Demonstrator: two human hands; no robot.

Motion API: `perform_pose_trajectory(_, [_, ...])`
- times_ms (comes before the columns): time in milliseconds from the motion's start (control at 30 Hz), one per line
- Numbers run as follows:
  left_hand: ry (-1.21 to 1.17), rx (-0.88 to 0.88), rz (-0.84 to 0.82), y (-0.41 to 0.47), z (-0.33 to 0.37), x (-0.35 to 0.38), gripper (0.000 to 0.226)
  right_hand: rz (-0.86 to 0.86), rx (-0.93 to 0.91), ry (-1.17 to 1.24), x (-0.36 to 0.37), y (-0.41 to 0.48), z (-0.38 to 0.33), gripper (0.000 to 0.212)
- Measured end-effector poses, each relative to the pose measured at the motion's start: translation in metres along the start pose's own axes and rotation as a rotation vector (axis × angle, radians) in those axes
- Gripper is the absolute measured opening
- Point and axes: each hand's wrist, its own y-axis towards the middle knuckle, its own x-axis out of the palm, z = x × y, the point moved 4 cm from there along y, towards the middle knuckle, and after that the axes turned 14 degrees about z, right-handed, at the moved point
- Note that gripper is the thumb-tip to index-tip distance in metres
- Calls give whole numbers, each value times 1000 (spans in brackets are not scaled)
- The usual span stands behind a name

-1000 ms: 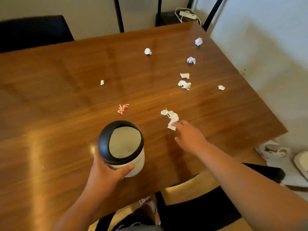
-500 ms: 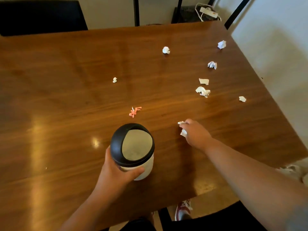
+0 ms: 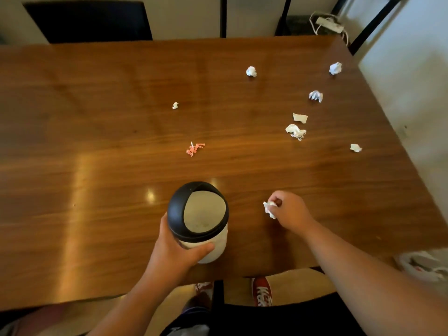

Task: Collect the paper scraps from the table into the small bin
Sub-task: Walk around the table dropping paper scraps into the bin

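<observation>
A small white bin (image 3: 208, 246) with a black swing-lid ring stands near the table's front edge, and my left hand (image 3: 177, 253) grips its side. Just right of the bin, my right hand (image 3: 291, 212) is closed on a crumpled white paper scrap (image 3: 269, 209), lifted slightly off the wood. Several more white scraps lie on the right half of the table, among them one ragged scrap (image 3: 295, 131) and a flat scrap (image 3: 300, 117). A pink shredded scrap (image 3: 194, 148) lies beyond the bin, and a tiny white scrap (image 3: 175, 105) farther back.
The wooden table (image 3: 97, 166) ends at a white wall on the right. A black chair (image 3: 89, 20) stands behind the far edge, another chair below me. A power strip (image 3: 329, 21) lies on the floor at the far right corner. My red shoes show under the front edge.
My right hand closed on the white scrap that lay right of the bin and drew it back toward the bin. My left hand kept its hold on the bin.
</observation>
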Motion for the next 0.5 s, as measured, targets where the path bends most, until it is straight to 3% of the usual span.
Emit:
perform_pose_trajectory(200, [-46, -36, 36, -48, 0, 27, 108, -47, -4, 158, -39, -49, -12, 17])
perform_pose_trajectory(300, [-65, -16, 44, -67, 3, 41, 111, 25, -71, 291, -89, -69, -38, 16])
perform_pose_trajectory(367, [-70, -1, 43, -77, 6, 48, 116, 180, -190, 372, -138, -82, -64, 13])
perform_pose_trajectory(500, [-55, 23, 65, -88, 11, 57, 113, 680, -452, 699, -235, -112, -107, 15])
